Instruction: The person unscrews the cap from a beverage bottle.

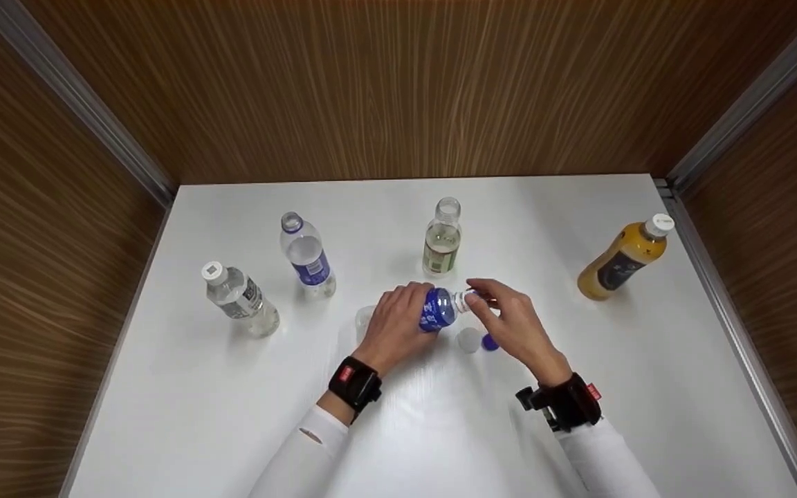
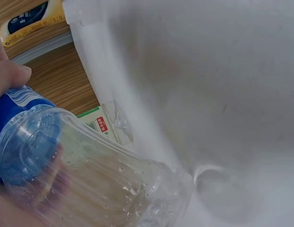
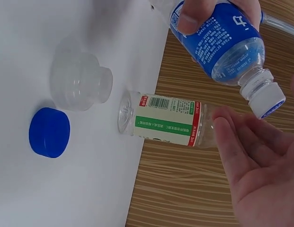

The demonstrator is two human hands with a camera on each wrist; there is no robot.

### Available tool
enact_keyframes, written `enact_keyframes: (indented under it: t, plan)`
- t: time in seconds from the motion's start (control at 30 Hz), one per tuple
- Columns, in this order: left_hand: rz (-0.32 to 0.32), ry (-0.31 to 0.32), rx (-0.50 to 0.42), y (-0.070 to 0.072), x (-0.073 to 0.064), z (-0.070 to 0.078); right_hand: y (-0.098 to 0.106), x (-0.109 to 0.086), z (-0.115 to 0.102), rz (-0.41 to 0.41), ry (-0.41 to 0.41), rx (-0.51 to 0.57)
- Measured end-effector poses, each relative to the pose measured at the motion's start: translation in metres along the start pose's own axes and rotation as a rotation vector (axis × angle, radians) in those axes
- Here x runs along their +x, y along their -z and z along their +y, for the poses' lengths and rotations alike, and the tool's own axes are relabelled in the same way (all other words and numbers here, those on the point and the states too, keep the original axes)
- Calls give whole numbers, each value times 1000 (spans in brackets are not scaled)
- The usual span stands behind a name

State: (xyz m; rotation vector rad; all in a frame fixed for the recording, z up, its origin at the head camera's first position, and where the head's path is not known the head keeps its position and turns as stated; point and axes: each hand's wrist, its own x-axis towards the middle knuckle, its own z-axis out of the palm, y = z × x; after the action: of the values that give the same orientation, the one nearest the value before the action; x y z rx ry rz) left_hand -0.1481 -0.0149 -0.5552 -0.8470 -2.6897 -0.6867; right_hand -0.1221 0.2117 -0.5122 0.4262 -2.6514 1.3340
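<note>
My left hand (image 1: 397,321) grips a clear plastic bottle with a blue label (image 3: 215,35), tilted so its neck points right. A white cap (image 3: 267,100) sits on that bottle's neck. Beside the cap is my right hand (image 1: 517,326), its fingers (image 3: 236,146) fairly straight and slightly spread, not closed on the cap. Below the hands, a blue cap (image 3: 49,132) and a translucent white cap-like piece (image 3: 75,80) lie on the table. The lower part of the held bottle (image 2: 113,175) looks clear, with droplets inside.
An uncapped bottle with a green-and-white label (image 1: 441,238) stands behind my hands. To the left are an uncapped purple-labelled bottle (image 1: 308,252) and a white-capped clear bottle (image 1: 241,299). An orange drink bottle (image 1: 623,257) stands right. Wood-grain panels (image 1: 398,90) enclose the white table (image 1: 184,415).
</note>
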Motion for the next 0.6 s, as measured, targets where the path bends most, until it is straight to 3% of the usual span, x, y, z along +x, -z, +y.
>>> enact_keyframes:
  t: [0.23, 0.6]
  plan:
    - [-8, 3, 27, -1, 1, 0, -2, 1, 0, 84, -24, -77]
    - [-9, -12, 65, -3, 0, -2, -4, 2, 3, 49, -16, -64]
